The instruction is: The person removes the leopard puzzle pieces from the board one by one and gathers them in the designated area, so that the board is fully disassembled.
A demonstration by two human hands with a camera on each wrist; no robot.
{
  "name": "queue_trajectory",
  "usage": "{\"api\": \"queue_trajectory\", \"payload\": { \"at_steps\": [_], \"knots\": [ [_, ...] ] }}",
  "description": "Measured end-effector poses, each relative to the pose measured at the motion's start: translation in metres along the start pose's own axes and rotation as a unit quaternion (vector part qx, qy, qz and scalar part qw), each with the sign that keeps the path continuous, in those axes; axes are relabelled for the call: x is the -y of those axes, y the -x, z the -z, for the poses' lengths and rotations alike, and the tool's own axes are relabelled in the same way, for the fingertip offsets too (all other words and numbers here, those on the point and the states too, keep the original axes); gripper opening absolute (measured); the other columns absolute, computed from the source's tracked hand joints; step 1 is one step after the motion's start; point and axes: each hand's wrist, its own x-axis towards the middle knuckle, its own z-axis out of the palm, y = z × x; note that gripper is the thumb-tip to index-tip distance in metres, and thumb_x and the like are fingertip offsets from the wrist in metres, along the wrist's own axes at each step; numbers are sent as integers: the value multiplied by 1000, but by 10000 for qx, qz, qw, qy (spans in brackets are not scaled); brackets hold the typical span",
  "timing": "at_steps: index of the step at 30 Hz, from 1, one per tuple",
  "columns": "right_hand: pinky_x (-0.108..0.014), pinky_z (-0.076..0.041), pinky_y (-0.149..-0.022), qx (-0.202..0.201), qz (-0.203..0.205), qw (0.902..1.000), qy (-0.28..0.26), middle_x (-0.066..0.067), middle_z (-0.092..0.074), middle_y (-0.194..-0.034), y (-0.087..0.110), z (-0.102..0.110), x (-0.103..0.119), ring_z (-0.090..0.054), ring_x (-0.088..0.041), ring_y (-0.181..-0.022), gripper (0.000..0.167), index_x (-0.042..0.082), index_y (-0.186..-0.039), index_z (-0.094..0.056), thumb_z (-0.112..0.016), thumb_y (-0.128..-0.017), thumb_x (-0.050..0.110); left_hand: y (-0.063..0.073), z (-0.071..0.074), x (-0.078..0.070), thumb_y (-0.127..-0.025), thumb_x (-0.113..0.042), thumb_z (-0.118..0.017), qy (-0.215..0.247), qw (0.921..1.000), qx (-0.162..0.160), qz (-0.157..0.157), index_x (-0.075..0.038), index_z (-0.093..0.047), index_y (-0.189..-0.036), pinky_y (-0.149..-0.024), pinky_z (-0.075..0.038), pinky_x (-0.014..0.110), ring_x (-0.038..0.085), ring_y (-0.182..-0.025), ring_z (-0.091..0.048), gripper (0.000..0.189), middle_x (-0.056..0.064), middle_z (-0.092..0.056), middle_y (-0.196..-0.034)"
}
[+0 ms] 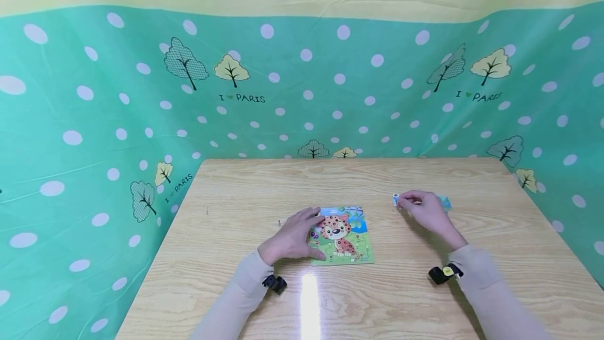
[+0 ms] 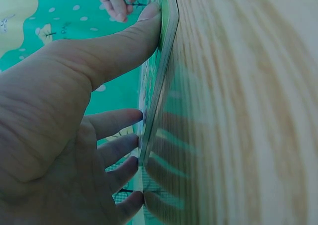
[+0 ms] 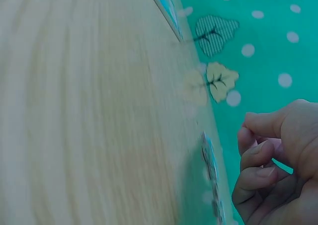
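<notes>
A square jigsaw puzzle (image 1: 346, 248) with a spotted leopard cub on green grass lies flat on the wooden table. My left hand (image 1: 294, 235) rests along its left side, fingers spread; in the left wrist view the thumb (image 2: 114, 51) touches the board near its edge. To the right, my right hand (image 1: 427, 214) is over several loose puzzle pieces (image 1: 445, 202), partly covering them. One small piece (image 1: 395, 199) shows beside its fingertips. In the right wrist view the thumb and index fingertips meet above the pieces (image 3: 212, 173), fingers curled, nothing visible between them.
The light wooden table (image 1: 236, 193) has a bright reflection (image 1: 310, 303) in front of the puzzle. A green dotted cloth (image 1: 283, 88) with printed trees hangs behind the table and at its sides. Dark straps with small devices (image 1: 443, 274) sit on both wrists.
</notes>
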Motion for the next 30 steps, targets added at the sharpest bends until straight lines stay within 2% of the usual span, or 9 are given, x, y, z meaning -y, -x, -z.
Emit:
{"api": "queue_trajectory", "payload": {
  "at_steps": [5,12,19,24,30],
  "knots": [
    [-28,-50,-66,-49,120,9998,151,-8,-74,-97,2,-15,8,-63,-20,-84,23,4,-109,-78,-69,-101,23,-1,0,0,-75,-55,-88,26,10000,8,5,-12,-43,-159,-124,-16,55,29,-156,-17,105,5,-24,-170],
    [-33,-49,-73,288,185,9994,23,-3,-73,-94,5,-37,20,-61,-18,-83,18,6,-108,-78,-70,-100,20,-1,0,2,-75,-56,-88,-31,10000,29,-12,-12,-42,-159,-125,-16,54,28,-156,-16,106,5,-23,-170],
    [-32,-53,-67,579,153,9978,-274,-2,-73,-95,10,-55,34,-63,-18,-76,16,8,-109,-78,-71,-99,19,-1,-1,1,-75,-56,-88,-16,10000,21,-35,-11,-42,-159,-125,-15,54,28,-156,-16,106,6,-23,-170],
    [-31,-53,-74,602,358,9971,-309,1,-74,-95,12,-67,44,-64,-15,-84,14,10,-106,-79,-72,-99,19,-2,-1,1,-74,-57,-88,5,10000,12,-59,-11,-42,-159,-125,-15,55,29,-156,-17,106,6,-24,-170],
    [-27,-52,-63,1004,501,9922,-539,4,-72,-88,14,-85,64,-61,-14,-72,12,11,-104,-78,-75,-97,19,-1,-1,2,-74,-57,-88,64,10000,14,-59,-11,-42,-159,-125,-15,55,29,-156,-16,107,6,-24,-170]
  ]
}}
